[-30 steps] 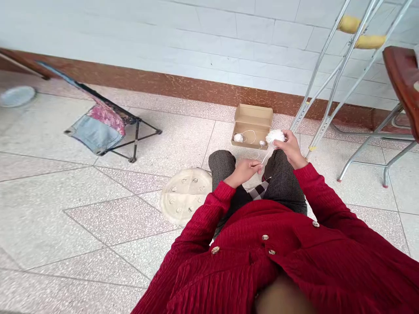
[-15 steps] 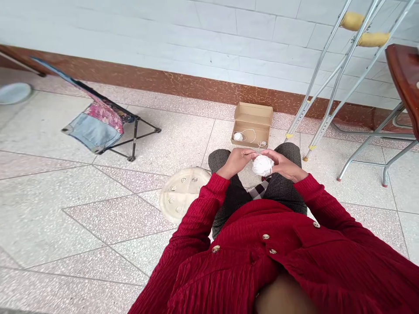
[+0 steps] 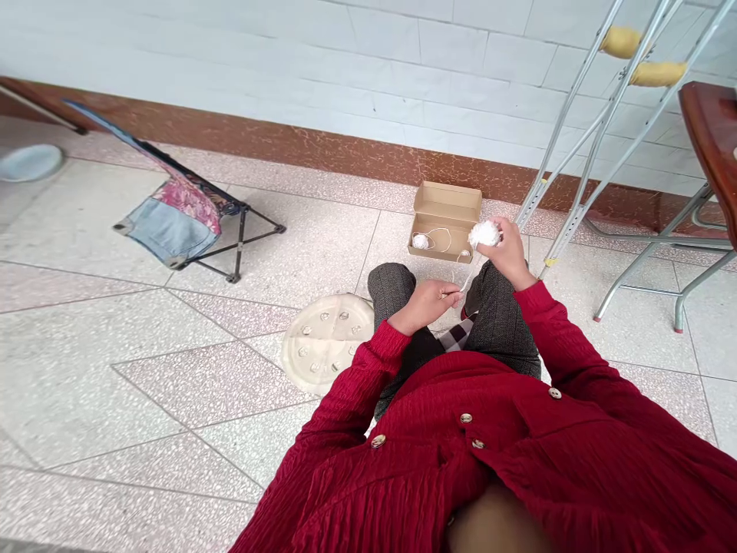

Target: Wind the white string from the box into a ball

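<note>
I sit with my knees in grey trousers over a tiled floor. My right hand is raised above my right knee, closed round a fluffy white ball of yarn. A thin white strand runs from the ball down to my left hand, which pinches it between my knees. Just beyond my knees an open cardboard box lies on the floor, with a small white yarn ball and a loop of thread inside.
A round pale lid with studs lies by my left knee. A folding stool with fabric stands at the left. Metal crutches lean on the tiled wall. A table with metal legs is at the right.
Half a second ago both hands held the yarn ball together over my lap. My right hand has now lifted the ball up and away, drawing the strand out from my left hand.
</note>
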`<state>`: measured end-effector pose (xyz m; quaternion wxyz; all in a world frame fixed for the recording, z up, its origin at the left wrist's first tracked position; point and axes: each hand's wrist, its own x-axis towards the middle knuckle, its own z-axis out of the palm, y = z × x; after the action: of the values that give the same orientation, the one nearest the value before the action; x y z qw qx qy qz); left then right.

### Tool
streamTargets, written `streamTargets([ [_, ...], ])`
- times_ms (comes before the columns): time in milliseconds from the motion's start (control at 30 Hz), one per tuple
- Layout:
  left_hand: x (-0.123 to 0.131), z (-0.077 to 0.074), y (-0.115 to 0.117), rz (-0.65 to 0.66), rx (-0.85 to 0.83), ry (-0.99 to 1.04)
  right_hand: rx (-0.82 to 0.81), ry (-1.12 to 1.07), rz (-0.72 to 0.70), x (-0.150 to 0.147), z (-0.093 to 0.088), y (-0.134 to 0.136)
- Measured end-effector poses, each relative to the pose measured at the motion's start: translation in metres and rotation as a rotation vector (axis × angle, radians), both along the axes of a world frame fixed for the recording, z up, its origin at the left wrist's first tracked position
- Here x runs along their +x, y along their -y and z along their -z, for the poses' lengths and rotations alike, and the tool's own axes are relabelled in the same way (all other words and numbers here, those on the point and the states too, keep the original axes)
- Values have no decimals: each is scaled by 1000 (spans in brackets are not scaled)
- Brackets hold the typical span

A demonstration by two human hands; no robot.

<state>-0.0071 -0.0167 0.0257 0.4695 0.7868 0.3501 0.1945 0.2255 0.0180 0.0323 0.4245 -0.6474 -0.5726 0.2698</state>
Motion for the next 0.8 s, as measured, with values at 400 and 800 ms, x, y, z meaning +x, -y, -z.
streamTargets([
  [400, -15, -7, -43, -192, 101, 152, -423, -676, -355, -50, 12, 67],
  [800, -2, 26, -14, -134, -135, 111, -310, -788, -217, -34, -34, 41],
])
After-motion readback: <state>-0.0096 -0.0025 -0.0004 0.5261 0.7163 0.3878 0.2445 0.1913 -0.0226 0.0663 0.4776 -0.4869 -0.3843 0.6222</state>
